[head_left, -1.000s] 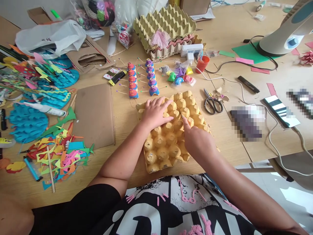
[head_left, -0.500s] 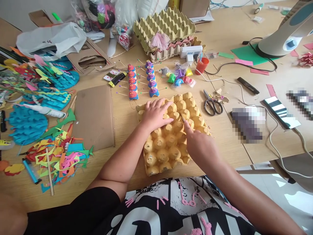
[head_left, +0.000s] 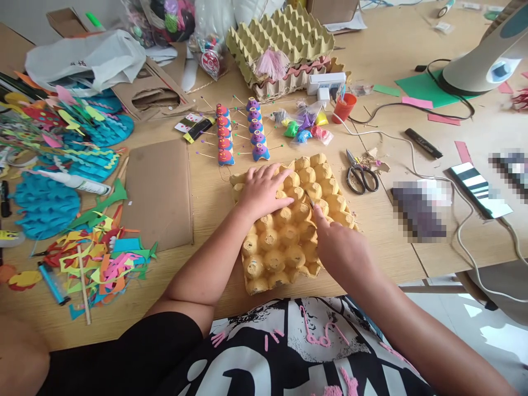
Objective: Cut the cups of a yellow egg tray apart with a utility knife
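Observation:
A yellow cardboard egg tray (head_left: pixel 270 240) lies bumps-up on the table in front of me. My left hand (head_left: pixel 263 192) rests flat on its upper left part, fingers spread over the bumps. My right hand (head_left: pixel 340 242) is closed round a knife (head_left: pixel 308 198), with the forefinger stretched along it. Only a short piece of the narrow blade shows; its tip touches the tray between two bumps, right of my left hand. The handle is hidden in my fist. Just beyond the tray stand a red-and-blue painted egg-carton strip (head_left: pixel 224 136) and a purple-and-blue one (head_left: pixel 256 131), both with pins stuck in.
Black-handled scissors (head_left: pixel 361 177) lie right of the tray. A cardboard sheet (head_left: pixel 159 195) and colourful paper scraps (head_left: pixel 109 264) are to the left. Stacked egg trays (head_left: pixel 284 36), bagged clay (head_left: pixel 305 129) and a red cup (head_left: pixel 344 107) sit farther back. A white cable (head_left: pixel 412 159) crosses the right side.
My right hand has shifted very slightly toward me and to the right with the knife. The left hand stays put on the tray. The view has tilted a little.

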Motion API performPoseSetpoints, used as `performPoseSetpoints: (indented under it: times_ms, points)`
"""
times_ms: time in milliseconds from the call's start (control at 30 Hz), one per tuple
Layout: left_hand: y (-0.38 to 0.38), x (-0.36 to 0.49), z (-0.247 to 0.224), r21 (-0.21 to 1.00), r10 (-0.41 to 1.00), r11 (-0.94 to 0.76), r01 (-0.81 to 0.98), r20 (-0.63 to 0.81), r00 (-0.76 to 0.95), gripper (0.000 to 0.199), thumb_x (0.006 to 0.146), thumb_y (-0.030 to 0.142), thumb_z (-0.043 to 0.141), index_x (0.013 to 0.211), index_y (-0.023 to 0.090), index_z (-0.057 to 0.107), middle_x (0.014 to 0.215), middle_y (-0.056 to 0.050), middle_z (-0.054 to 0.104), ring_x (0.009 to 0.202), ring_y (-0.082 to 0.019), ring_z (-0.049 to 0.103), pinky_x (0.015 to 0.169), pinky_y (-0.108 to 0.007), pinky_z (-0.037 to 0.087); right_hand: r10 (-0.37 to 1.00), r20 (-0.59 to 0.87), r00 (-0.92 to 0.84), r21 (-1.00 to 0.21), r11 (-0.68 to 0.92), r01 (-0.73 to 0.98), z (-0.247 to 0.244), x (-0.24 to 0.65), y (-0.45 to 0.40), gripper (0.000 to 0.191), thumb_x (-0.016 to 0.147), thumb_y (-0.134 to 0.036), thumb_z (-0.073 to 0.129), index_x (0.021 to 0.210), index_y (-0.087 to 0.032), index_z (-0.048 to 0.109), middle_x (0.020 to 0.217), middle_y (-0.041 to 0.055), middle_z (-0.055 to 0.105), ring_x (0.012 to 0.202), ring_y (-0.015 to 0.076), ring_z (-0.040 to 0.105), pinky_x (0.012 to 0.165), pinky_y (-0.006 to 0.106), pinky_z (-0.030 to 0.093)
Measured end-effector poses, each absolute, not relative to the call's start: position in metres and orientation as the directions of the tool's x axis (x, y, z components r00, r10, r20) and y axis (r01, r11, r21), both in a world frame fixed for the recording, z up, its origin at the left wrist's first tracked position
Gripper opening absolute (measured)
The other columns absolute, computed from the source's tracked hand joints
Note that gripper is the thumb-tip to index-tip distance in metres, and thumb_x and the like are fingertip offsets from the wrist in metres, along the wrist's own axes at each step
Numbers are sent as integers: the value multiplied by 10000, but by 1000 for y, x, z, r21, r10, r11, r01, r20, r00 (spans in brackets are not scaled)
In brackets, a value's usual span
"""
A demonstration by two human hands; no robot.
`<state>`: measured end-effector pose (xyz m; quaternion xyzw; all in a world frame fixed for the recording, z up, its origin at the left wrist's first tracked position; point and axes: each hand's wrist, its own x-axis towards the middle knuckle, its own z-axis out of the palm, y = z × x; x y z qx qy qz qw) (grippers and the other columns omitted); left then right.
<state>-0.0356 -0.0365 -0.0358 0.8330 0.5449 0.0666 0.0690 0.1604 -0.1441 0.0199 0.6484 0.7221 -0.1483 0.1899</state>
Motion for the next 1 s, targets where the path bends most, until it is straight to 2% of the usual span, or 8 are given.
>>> performPoseSetpoints:
  times_ms: [167, 800, 1000]
  points:
    - [-37, -35, -34, 181, 920, -389, 903, 26, 391, 783, 918, 585, 714, 1622, 353, 458, 1683, -91, 452, 1531, -341, 420, 1266, -536, 252, 878, -468, -103, 33, 134, 990, 24, 160, -138, 815, 977, -72, 364, 1759, -180, 161, 999, 181, 762, 810, 280, 746, 618, 347, 505]
    - [-38, -35, -32, 186, 920, -386, 904, 8, 391, 778, 931, 585, 701, 1626, 335, 456, 1689, -101, 442, 1540, -338, 404, 1278, -529, 235, 882, -461, -95, 78, 147, 986, 26, 160, -137, 854, 932, -48, 383, 1753, -171, 180, 1000, 152, 781, 769, 237, 738, 552, 314, 439]
    - [-37, -36, -33, 186, 917, -394, 900, 11, 399, 777, 937, 589, 696, 1628, 328, 455, 1688, -105, 442, 1540, -333, 403, 1275, -530, 232, 863, -495, -107, 76, 165, 983, 35, 165, -143, 783, 1003, -132, 372, 1756, -176, 161, 966, 134, 772, 776, 231, 736, 597, 303, 454]
